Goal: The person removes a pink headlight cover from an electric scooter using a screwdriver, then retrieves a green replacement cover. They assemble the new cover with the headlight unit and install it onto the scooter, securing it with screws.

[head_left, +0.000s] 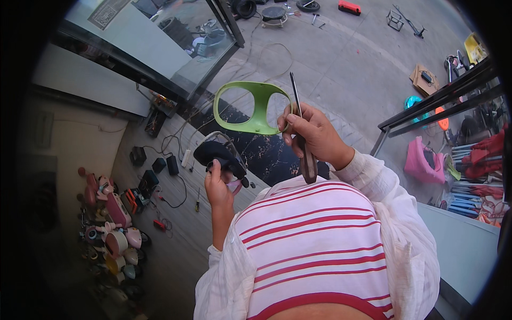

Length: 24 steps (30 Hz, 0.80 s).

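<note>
My right hand (pixel 319 132) is closed around a screwdriver (pixel 308 164). Its dark handle points down toward my shirt, and its metal shaft points up and away. Between the same thumb and fingers I pinch the edge of a green plastic frame (pixel 261 106) with two large rounded openings. Lower and to the left, my left hand (pixel 217 186) grips a black rounded part (pixel 214 153) with a curved rim. Its exact kind is unclear, and my palm hides some of it. The two held parts are close together but appear separate.
On the grey floor at left are black power adapters (pixel 172 165), cables and another screwdriver (pixel 197 201). Several toy ride-on vehicles (pixel 118 209) stand beyond. A glass door (pixel 197 64) is at upper left. A pink plastic piece (pixel 424 160) lies at right, near a metal rail (pixel 437 101).
</note>
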### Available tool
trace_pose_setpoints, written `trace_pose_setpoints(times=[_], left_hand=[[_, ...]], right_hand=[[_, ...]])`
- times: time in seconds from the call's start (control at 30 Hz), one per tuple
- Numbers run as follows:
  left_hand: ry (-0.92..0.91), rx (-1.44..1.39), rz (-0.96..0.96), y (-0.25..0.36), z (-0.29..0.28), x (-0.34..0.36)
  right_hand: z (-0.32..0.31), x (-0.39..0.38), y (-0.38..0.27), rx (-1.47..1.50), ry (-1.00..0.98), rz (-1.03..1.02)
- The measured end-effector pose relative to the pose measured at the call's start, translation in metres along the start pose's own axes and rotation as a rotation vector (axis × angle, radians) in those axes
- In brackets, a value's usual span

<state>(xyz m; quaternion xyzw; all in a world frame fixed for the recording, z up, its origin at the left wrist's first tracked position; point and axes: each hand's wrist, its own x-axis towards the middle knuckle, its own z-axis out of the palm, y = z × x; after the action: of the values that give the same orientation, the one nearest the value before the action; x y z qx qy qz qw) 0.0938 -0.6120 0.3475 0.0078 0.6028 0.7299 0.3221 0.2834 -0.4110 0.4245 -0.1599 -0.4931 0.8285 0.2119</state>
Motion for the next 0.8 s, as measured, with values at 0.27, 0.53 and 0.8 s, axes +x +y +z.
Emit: trace_pose_setpoints(times=[0.27, 0.53, 0.8], left_hand=[[-0.112, 0.022, 0.123, -0.018, 0.046, 0.054], [-0.180, -0.022, 0.097, -0.002, 0.165, 0.071], [-0.221, 0.022, 0.127, -0.023, 0.277, 0.103]], right_hand=[[-0.031, 0.005, -0.025, -0.308, -0.094, -0.050], [-0.096, 0.027, -0.075, -0.496, -0.151, -0.153], [-0.168, 0.054, -0.141, -0.476, -0.181, -0.083]])
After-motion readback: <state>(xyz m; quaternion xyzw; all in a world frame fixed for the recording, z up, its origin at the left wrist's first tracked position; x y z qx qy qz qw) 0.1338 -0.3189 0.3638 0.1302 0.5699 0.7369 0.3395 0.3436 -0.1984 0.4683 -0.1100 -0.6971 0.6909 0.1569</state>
